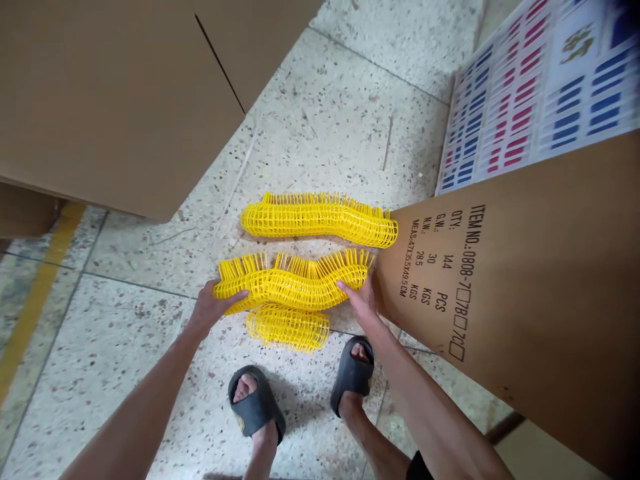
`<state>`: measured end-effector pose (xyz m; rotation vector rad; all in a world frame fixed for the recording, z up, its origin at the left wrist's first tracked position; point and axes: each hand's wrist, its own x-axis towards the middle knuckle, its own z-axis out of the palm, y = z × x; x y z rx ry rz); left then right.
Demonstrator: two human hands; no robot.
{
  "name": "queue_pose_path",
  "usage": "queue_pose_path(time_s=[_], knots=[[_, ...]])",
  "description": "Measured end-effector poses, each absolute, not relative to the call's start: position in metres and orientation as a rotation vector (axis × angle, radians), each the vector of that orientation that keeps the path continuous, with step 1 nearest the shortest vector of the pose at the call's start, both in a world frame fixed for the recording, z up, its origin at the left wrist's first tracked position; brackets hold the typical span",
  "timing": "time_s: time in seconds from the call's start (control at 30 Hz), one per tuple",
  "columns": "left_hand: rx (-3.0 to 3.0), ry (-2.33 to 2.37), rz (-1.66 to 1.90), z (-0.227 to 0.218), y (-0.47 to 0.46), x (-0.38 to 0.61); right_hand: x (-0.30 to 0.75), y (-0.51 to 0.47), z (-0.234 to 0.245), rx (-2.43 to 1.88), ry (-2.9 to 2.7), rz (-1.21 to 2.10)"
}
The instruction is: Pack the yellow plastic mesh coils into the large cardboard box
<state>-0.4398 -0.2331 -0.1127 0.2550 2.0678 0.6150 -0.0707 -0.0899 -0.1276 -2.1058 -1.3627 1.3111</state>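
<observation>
A long, curved stack of nested yellow plastic mesh baskets [295,287] lies between my two hands. My left hand [213,307] is closed round its left end, thumb on top. At the other end my right hand [361,297] grips it, the thumb pressing the near side. Just beyond it, a second long yellow stack [320,220] rests on the floor, its right end by a carton. A shorter yellow stack [289,327] sits on the near side, close to my feet and partly under the held one.
On the right stands a printed cardboard carton [435,267], with a white slatted crate [520,93] showing blue and red behind it. Another large carton [115,100] fills the upper left. My sandalled feet [257,403] are on the speckled tile floor [125,347]. A yellow line [40,300] crosses the left.
</observation>
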Motion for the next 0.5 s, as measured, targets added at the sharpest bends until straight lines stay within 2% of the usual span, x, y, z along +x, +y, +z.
queue_pose_path(time_s=[0.33, 0.5], knots=[[0.139, 1.979, 0.735, -0.096, -0.224, -0.43, -0.089, -0.087, -0.117, -1.986, -1.156, 1.466], [0.128, 2.058, 0.687, -0.04, -0.236, -0.433, -0.096, -0.085, -0.072, -1.888, -1.138, 1.523]])
